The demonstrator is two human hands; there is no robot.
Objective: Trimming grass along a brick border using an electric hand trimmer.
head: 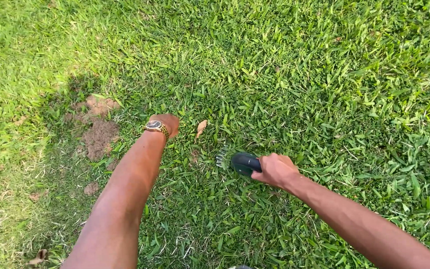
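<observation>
Two bare hands worked low over the grass (324, 74): the right hand (276, 170) at frame centre was clamped round a dark, smooth-bodied trimmer (242, 162), its toothed blade sunk in the blades; the left hand (166, 124), watch (156, 126) on wrist, pressed down beside a crumbly bare soil patch (99, 134) and a dry leaf (201, 127), fingers hidden, open lawn all around

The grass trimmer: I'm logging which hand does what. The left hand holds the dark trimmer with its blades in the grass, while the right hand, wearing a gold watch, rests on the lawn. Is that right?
The hands are swapped. The head view shows the right hand gripping the dark trimmer, blades in the grass. The left hand, with the gold watch on its wrist, rests on the lawn.
</observation>
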